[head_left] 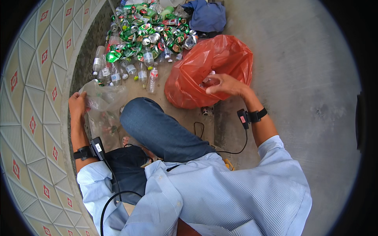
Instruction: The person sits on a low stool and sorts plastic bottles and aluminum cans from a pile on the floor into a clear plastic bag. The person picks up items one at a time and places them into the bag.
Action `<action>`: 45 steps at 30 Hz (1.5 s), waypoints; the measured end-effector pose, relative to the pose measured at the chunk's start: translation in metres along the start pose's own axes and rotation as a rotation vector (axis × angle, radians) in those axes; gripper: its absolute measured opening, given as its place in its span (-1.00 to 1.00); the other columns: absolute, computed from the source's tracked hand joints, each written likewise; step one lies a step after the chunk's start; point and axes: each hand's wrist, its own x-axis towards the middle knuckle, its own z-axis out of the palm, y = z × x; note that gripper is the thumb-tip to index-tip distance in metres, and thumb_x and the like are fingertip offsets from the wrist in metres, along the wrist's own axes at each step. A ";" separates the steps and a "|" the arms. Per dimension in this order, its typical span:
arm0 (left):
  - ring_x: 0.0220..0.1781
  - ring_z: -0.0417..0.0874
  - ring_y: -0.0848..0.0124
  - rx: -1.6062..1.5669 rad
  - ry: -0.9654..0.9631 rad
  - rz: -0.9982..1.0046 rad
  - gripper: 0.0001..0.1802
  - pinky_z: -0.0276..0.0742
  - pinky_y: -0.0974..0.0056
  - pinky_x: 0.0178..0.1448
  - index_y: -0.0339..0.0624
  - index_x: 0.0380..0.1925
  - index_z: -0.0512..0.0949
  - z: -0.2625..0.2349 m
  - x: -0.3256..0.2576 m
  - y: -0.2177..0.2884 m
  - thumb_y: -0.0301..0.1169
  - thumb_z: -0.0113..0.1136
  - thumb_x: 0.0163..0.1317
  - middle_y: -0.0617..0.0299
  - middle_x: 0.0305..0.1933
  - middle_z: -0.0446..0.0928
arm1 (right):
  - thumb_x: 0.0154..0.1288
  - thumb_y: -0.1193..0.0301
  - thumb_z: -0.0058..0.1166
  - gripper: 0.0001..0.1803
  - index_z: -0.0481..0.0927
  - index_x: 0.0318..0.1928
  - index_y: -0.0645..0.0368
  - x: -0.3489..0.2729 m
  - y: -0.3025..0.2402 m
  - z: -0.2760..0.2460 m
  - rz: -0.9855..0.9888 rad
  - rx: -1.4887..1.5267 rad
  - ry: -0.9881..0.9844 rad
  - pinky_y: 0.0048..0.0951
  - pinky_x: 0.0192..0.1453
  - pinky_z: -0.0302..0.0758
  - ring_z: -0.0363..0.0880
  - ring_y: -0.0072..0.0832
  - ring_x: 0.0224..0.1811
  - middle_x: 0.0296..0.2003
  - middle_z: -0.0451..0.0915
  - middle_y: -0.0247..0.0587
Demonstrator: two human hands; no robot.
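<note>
Watching two bare hands at two bags, one left, one right.
I see the left hand (78,103) clamped on the rim of one translucent, colourless plastic bag (107,94); the right hand (227,85) curves around one clear plastic bottle (208,81) in the mouth of one glossy red plastic bag (188,84), though I cannot tell whether it grips. Far left of that bag lies a heap of crushed green and silver metal cans (147,34), too many to count, with at least six clear bottles (142,73) along its near edge. One bears a red label (154,73); its print is too small to read.
</note>
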 end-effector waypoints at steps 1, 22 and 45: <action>-0.51 0.52 0.46 0.003 0.004 -0.003 -0.74 0.51 0.28 -0.50 -0.17 -0.45 0.51 0.000 0.000 0.000 -0.24 0.22 0.32 0.32 -0.50 0.48 | 0.17 0.23 0.34 -0.49 0.68 0.06 0.32 -0.005 -0.005 0.012 0.052 -0.056 -0.077 -0.23 0.10 0.57 0.70 -0.11 -0.02 -0.11 0.73 0.13; -0.50 0.52 0.47 -0.061 0.016 -0.027 -0.74 0.51 0.28 -0.45 -0.15 -0.45 0.54 -0.009 0.000 -0.005 -0.22 0.22 0.32 0.31 -0.50 0.48 | -0.06 -0.01 0.55 -0.05 0.54 0.24 0.37 0.004 0.043 -0.014 0.868 0.258 -0.123 -0.06 0.18 0.58 0.50 -0.14 0.32 0.19 0.57 0.11; -0.47 0.54 0.46 -0.060 0.041 -0.066 -0.79 0.51 0.27 -0.41 -0.20 -0.38 0.55 -0.015 -0.010 -0.006 -0.28 0.15 0.29 0.29 -0.46 0.53 | 0.08 0.15 0.46 -0.09 0.39 0.34 0.43 0.127 -0.028 0.049 -0.107 -0.428 0.971 -0.20 0.07 0.61 0.65 0.00 0.06 0.12 0.59 0.15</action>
